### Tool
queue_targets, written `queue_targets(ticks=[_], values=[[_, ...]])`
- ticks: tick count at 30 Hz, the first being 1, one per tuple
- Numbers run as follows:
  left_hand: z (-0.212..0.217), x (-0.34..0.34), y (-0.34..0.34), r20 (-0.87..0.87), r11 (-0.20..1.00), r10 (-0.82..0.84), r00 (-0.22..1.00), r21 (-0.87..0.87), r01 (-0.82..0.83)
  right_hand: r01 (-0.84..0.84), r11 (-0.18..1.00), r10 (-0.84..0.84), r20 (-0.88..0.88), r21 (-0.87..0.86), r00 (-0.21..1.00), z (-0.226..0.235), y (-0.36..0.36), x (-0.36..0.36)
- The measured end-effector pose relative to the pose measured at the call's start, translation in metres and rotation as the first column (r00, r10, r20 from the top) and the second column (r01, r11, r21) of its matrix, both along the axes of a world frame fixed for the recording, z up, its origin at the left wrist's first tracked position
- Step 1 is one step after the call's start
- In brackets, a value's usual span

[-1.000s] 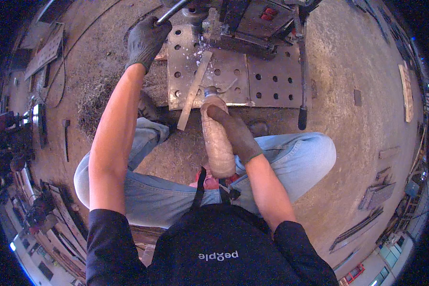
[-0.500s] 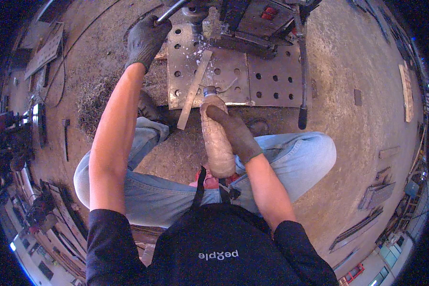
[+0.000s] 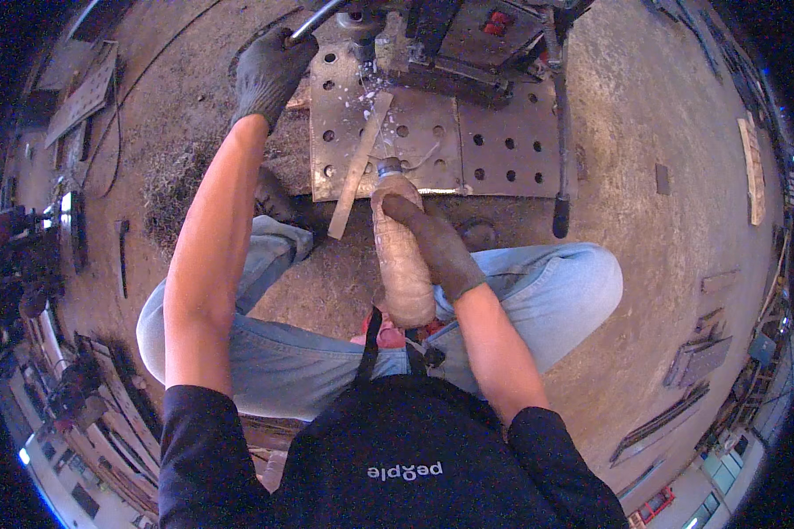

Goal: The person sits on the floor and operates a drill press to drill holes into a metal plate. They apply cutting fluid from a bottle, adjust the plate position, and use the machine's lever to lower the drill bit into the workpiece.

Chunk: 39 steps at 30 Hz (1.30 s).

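Gloves [image 3: 260, 86] on, we grasp a metal lever [image 3: 319, 19] at the far left with our left hand [image 3: 276, 75] and, with our right hand [image 3: 438, 245], clasp a plastic bottle [image 3: 403, 286] near us, its neck toward the perforated plate [image 3: 344, 110].

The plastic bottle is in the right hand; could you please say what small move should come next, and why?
Perhaps a light squeeze of the plastic bottle by the right hand: its neck points toward the machine's spindle, white splashes dot the perforated plate nearby, and the left hand grips the lever.
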<state>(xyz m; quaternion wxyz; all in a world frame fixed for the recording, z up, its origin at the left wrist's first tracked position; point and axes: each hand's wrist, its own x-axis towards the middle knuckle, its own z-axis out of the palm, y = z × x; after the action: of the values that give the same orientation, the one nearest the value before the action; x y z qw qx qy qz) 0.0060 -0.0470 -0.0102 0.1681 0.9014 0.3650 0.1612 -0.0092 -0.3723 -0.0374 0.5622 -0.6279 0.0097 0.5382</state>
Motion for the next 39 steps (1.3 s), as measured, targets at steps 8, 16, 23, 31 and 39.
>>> queue_targets(ticks=[8, 16, 23, 31, 39], values=[[0.003, -0.001, -0.005, 0.025, 0.999, -0.002, 1.000, -0.050, 0.004, 0.025, 1.000, -0.024, -0.039, 0.006, 0.999, -0.013, -0.005, 0.005], [0.000, 0.000, -0.001, 0.002, 0.999, -0.002, 1.000, -0.035, 0.002, -0.035, 0.998, 0.039, 0.069, -0.048, 0.997, -0.014, -0.005, 0.002], [0.000, 0.000, -0.002, 0.007, 0.999, 0.015, 1.000, -0.045, -0.015, -0.034, 0.999, 0.034, 0.044, 0.005, 0.998, -0.012, -0.005, 0.002], [0.001, 0.000, -0.001, 0.004, 0.999, -0.005, 1.000, -0.047, 0.006, -0.018, 1.000, 0.018, 0.055, 0.003, 0.998, -0.003, -0.003, 0.000], [-0.001, 0.001, -0.002, 0.021, 0.999, 0.001, 1.000, -0.052, 0.000, -0.035, 0.999, 0.036, 0.040, -0.027, 0.999, -0.005, -0.004, 0.003]])
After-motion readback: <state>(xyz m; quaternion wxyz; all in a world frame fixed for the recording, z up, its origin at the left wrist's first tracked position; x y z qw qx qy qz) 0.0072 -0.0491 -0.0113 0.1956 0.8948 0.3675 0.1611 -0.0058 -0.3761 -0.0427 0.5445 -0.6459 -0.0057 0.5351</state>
